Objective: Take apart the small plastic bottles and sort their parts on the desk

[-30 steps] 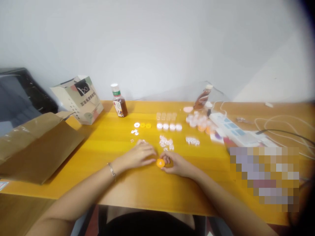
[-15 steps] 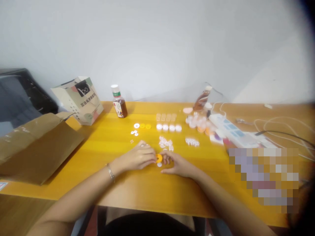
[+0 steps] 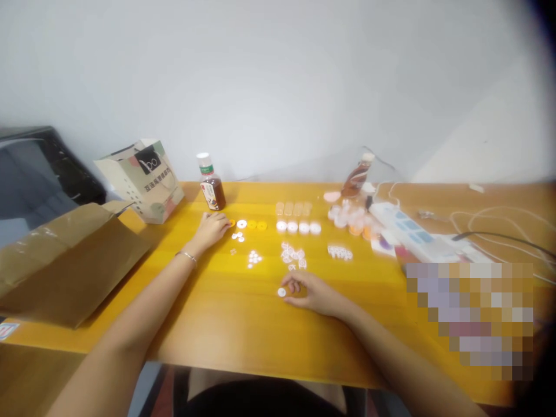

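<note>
My left hand [image 3: 211,228] reaches out to the far left of the table, its fingertips closed at a yellow ring-shaped disc [image 3: 232,223]. That disc is at the left end of a row with a white disc [image 3: 241,224] and two more yellow discs [image 3: 256,225]. My right hand [image 3: 310,293] rests near the middle, fingers curled and thumb apart. Between its fingertips and thumb, at the opening, lies a small white round piece [image 3: 282,292]. Small white pieces [image 3: 254,258] lie in a group between the hands, and patterned white pieces [image 3: 293,255] lie beyond the right hand.
Farther back are white discs [image 3: 297,227] and clear pale pieces [image 3: 293,209]. A bottle [image 3: 212,188] and paper bag [image 3: 145,182] stand at left, by a cardboard box [image 3: 73,260]. At right are another bottle [image 3: 358,178], a power strip [image 3: 403,226] and cables.
My left hand has moved left and away from me, carrying the yellow disc from beside my right hand to the row. My right hand has stayed in place by the white round piece.
</note>
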The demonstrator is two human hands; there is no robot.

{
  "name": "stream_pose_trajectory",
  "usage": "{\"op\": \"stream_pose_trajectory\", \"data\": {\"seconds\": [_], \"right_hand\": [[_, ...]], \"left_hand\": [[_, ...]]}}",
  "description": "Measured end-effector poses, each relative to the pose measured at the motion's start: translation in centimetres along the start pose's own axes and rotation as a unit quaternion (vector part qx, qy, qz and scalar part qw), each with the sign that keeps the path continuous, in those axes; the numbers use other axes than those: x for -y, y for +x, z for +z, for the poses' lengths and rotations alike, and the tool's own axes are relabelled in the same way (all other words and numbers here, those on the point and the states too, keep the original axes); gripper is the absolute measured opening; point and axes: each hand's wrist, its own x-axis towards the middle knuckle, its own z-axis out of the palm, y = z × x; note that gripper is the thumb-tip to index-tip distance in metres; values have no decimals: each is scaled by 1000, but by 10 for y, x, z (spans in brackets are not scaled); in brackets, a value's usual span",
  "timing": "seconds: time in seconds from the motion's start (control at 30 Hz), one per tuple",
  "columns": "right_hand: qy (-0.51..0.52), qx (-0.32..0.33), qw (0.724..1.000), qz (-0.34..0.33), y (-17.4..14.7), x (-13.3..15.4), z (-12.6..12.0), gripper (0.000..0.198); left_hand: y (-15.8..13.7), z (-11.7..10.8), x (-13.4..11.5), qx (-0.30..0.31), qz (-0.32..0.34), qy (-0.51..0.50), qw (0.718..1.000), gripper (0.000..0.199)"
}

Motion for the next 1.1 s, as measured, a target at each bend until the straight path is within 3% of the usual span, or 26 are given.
{"op": "stream_pose_trajectory", "data": {"seconds": [0.23,0.5,1.1], "right_hand": [[-5,2,1000,-10,1,1,1,13],[-24,-3,1000,-12,1,-1,2,16],[-41,-33,997,-58,0,6,11,14]], "left_hand": [[-2,6,-2,1,5,-7,1000,24],[-18,2,-25,59,74,-192,977,38],[-23,8,-33,39,78,-193,977,31]]}}
